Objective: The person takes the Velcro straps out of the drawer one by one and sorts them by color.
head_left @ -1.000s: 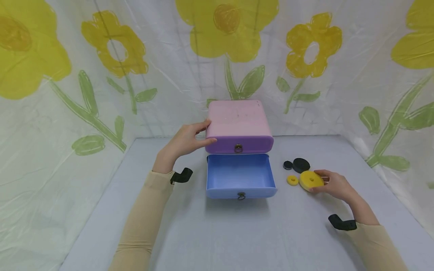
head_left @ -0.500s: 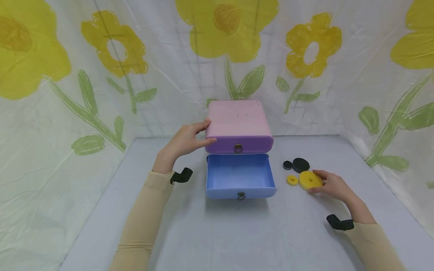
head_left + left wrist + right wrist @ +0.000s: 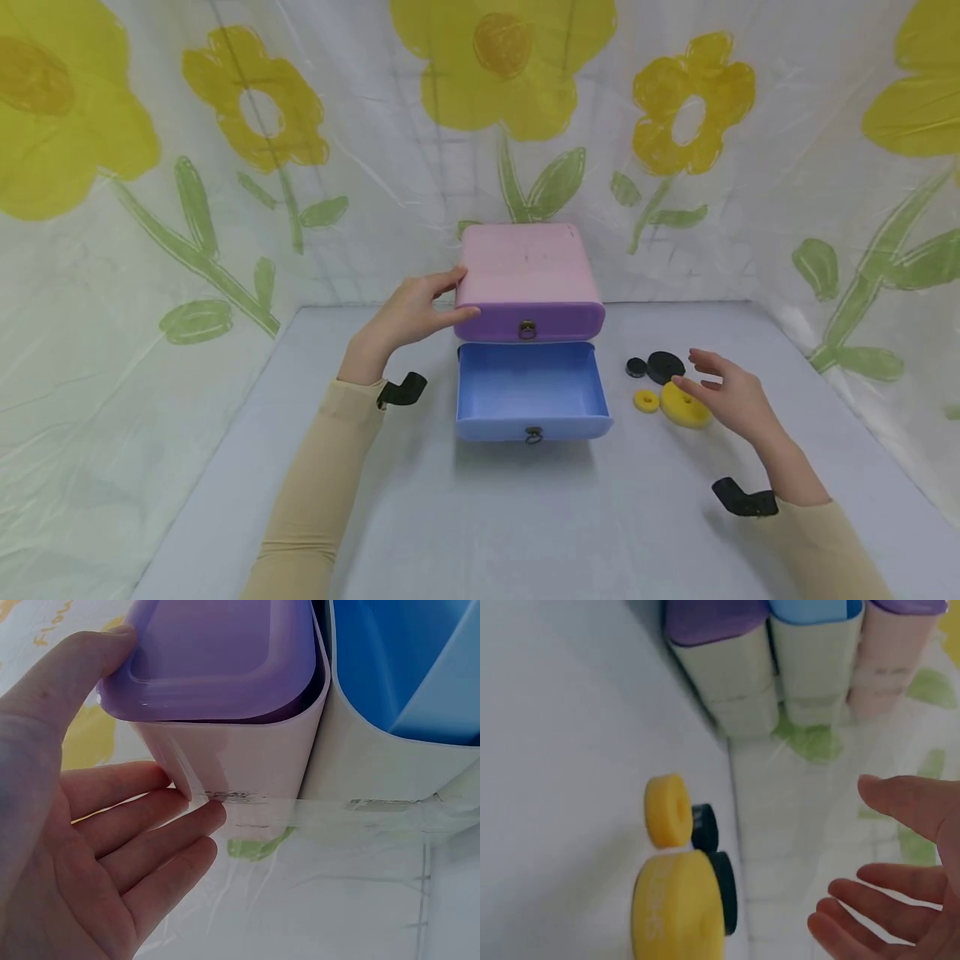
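A pink-topped drawer unit (image 3: 525, 262) stands at the back of the table. My left hand (image 3: 405, 312) steadies its left front corner, thumb on the purple drawer front (image 3: 217, 645) and fingertips at the pink side. Below, a blue drawer (image 3: 532, 383) is pulled out, with nothing visible inside. My right hand (image 3: 735, 400) hovers with loosely spread fingers and nothing between them. In the head view it overlaps a large yellow disc (image 3: 686, 408) with a centre hole. Beside that disc lie a small yellow disc (image 3: 647, 401), a large black disc (image 3: 663, 365) and a small black disc (image 3: 636, 367).
A pale cloth covers the table (image 3: 480, 517). Behind and to the sides hangs a white sheet (image 3: 375, 192) painted with yellow flowers. Another purple drawer front (image 3: 712, 619) shows below the blue one in the right wrist view.
My right hand has let go of the large yellow disc and lifted above it; the disc now lies tight by the others. My left hand and the drawers have not moved.
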The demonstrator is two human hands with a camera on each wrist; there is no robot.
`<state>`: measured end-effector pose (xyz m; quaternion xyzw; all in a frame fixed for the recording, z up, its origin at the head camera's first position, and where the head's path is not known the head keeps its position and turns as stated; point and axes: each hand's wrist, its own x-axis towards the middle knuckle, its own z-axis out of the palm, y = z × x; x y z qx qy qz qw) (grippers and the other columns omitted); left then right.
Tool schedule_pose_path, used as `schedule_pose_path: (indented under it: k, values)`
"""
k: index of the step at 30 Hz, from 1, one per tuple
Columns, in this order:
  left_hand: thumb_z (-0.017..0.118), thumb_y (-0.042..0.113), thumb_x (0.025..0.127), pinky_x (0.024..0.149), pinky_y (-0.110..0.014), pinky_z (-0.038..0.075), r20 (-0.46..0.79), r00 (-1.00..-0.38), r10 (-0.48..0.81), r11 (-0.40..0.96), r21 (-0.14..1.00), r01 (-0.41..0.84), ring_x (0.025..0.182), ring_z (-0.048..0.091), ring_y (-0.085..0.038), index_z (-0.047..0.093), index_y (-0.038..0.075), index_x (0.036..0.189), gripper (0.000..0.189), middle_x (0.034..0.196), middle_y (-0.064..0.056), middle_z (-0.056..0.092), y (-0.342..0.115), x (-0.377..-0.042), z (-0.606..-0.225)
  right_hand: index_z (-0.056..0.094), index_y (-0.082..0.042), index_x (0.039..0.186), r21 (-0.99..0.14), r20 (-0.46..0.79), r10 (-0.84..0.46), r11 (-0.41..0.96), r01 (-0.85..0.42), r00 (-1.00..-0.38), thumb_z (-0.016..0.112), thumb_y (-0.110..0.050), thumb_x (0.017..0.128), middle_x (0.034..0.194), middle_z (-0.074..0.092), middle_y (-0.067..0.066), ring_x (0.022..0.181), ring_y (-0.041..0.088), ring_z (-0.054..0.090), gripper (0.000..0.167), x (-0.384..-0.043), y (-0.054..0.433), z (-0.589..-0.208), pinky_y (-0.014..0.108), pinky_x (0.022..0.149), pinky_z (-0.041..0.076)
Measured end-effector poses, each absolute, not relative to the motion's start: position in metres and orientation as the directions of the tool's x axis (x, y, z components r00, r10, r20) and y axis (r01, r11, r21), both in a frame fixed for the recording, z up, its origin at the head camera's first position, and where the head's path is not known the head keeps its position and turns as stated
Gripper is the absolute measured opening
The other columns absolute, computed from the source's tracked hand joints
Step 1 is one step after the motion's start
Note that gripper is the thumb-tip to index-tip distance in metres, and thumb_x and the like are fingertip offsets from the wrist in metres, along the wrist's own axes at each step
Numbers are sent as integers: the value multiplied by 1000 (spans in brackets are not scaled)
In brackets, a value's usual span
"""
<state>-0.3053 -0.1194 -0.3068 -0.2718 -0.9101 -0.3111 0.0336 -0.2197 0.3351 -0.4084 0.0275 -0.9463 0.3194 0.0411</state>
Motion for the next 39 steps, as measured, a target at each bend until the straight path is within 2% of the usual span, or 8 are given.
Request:
schedule_pose_path:
  k: [3,6,9,11,15,18,26,39]
  values:
    - [65,58,82,108,-37,40,230,-850,475,662,542,517,131,47,-21,37,14,147,83,149,-2,40,-119,-306,-306,45,0,138,-615,197,-11,778,-132,-980,61,-42,91,132,52,26,113,43,57,66,-211,320,-394,44,87,49]
    - [65,57,82,107,-38,40,230,-849,476,663,541,518,131,47,-21,37,14,146,83,149,-3,40,-119,-305,-306,51,-2,134,-618,285,-6,763,-189,-958,62,-41,90,125,59,22,109,37,60,59,-203,303,-383,26,82,52]
    - [66,56,82,107,-38,41,231,-851,472,664,542,515,131,47,-22,37,14,146,82,148,-3,40,-119,-305,-306,57,-5,129,-618,354,-15,747,-246,-935,64,-37,90,117,65,17,103,30,63,50,-197,287,-376,6,78,48]
    - [66,55,82,107,-38,41,230,-853,468,667,542,512,131,47,-22,38,14,146,82,148,-3,40,-119,-305,-306,60,-7,125,-615,390,-30,736,-285,-920,66,-31,90,112,67,14,99,23,64,44,-194,277,-372,0,76,44]
    - [66,55,82,107,-38,40,226,-856,466,669,543,508,131,47,-22,37,14,146,82,148,-3,41,-119,-305,-307,64,-8,118,-618,435,-69,703,-353,-898,69,-24,88,106,70,10,89,-2,63,34,-186,258,-368,2,75,46]
    - [66,55,82,107,-38,40,222,-855,468,670,542,507,131,47,-23,37,14,147,82,148,-3,40,-119,-305,-308,67,-8,113,-624,456,-105,671,-401,-884,70,-21,87,101,71,6,85,-10,59,29,-179,244,-365,6,73,50]
    - [66,55,82,107,-38,41,219,-857,466,674,540,504,130,48,-23,37,15,147,82,149,-2,39,-119,-305,-307,71,-10,103,-629,466,-229,594,-502,-855,74,-14,83,94,72,-4,80,1,66,21,-158,209,-366,16,68,55]
    - [67,55,81,106,-38,42,235,-854,465,670,537,513,129,49,-23,38,14,146,82,148,-3,40,-119,-304,-307,73,-10,99,-652,341,-350,580,-488,-872,74,-13,83,89,73,-7,74,-2,65,17,-147,176,-394,15,63,55]
